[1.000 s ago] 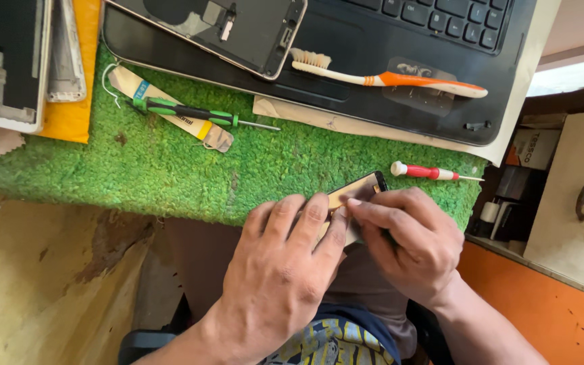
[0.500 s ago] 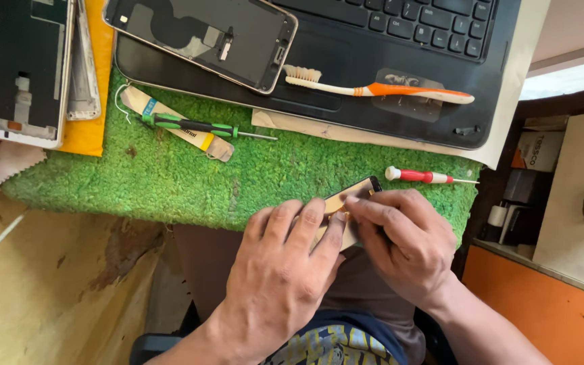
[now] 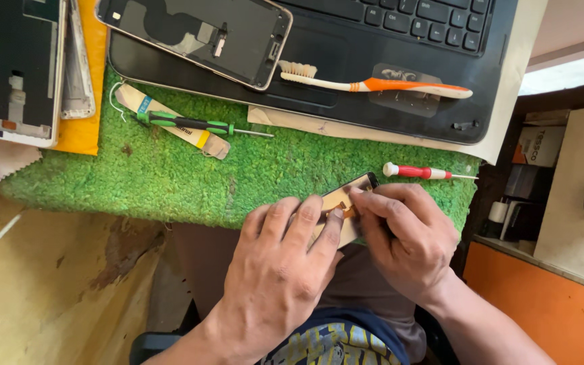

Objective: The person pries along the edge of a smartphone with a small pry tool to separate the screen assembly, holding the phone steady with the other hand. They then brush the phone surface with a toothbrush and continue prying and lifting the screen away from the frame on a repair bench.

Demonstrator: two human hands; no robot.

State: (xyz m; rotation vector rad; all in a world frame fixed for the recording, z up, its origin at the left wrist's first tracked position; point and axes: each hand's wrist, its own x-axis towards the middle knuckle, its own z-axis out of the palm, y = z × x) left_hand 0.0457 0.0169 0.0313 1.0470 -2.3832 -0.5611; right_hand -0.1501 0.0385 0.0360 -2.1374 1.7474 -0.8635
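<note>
Head view: both hands, left hand point(image 3: 275, 277) and right hand point(image 3: 407, 240), are closed around a small dark phone screen panel with an orange flex strip point(image 3: 347, 203) at the green turf mat's point(image 3: 170, 176) near edge. Pinching harder could probably tear the strip or crack the panel.

The mat point(image 3: 190, 182) is bright green and tufted like grass. The laptop point(image 3: 400, 81) is black. The toothbrush point(image 3: 373, 84) is white and orange with pale bristles. One screwdriver point(image 3: 417, 172) has a red and white handle, the other point(image 3: 190, 124) green and black. The pad point(image 3: 92, 101) is yellow-orange, the cabinet point(image 3: 542, 304) orange.
</note>
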